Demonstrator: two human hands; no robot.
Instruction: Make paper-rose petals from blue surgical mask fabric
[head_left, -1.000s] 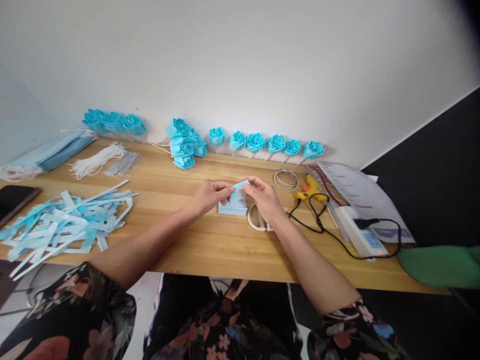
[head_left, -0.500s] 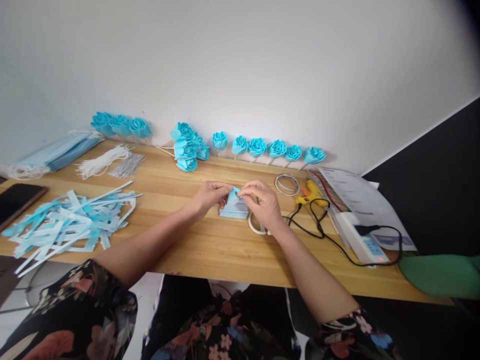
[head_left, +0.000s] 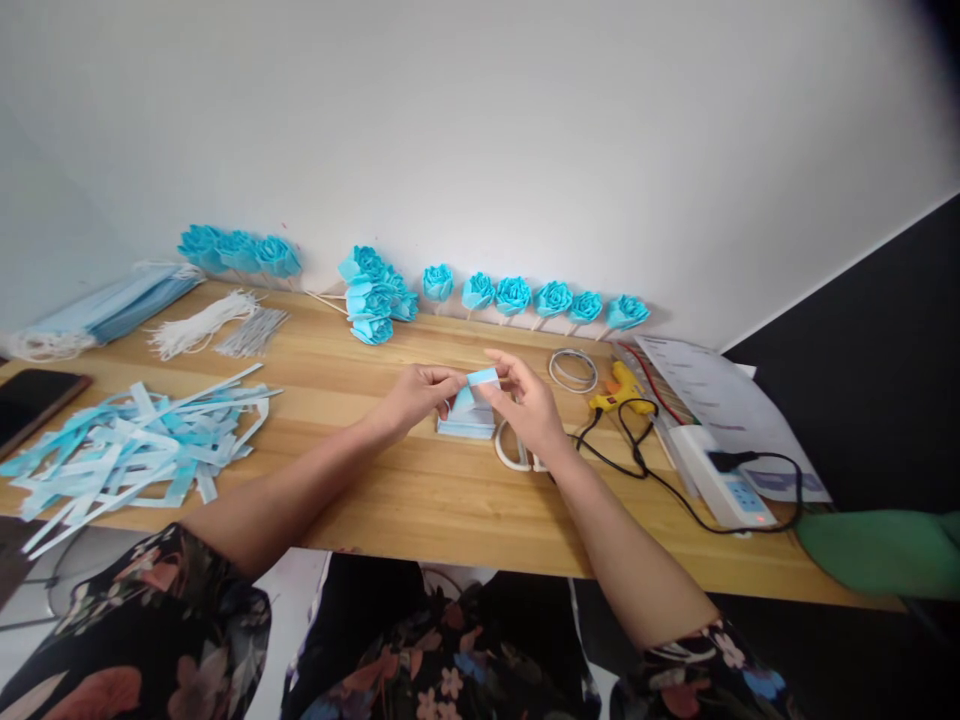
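A small light blue piece of mask fabric [head_left: 482, 378] is held between both hands, its upper edge flat. My left hand [head_left: 417, 398] pinches its left side between thumb and fingers. On the right side, my right hand [head_left: 527, 403] grips it with the thumb in front and fingers behind. Just beneath lies a stack of cut blue pieces [head_left: 466, 428] on the wooden table [head_left: 390, 510]. White-handled scissors [head_left: 513, 456] lie partly hidden under my right hand.
Blue fabric flowers [head_left: 514, 295] line the wall. At left are cut strips [head_left: 142, 440], masks [head_left: 112, 305], white ear loops [head_left: 202, 322], grey wires [head_left: 253, 332] and a phone [head_left: 34, 405]. At right are a wire coil [head_left: 573, 370], yellow glue gun [head_left: 622, 388], power strip [head_left: 724, 480] and papers [head_left: 720, 400].
The piece between my hands has gone from a pointed, folded top to a flat, wider upper edge. My right hand's fingers have opened out and shifted behind it.
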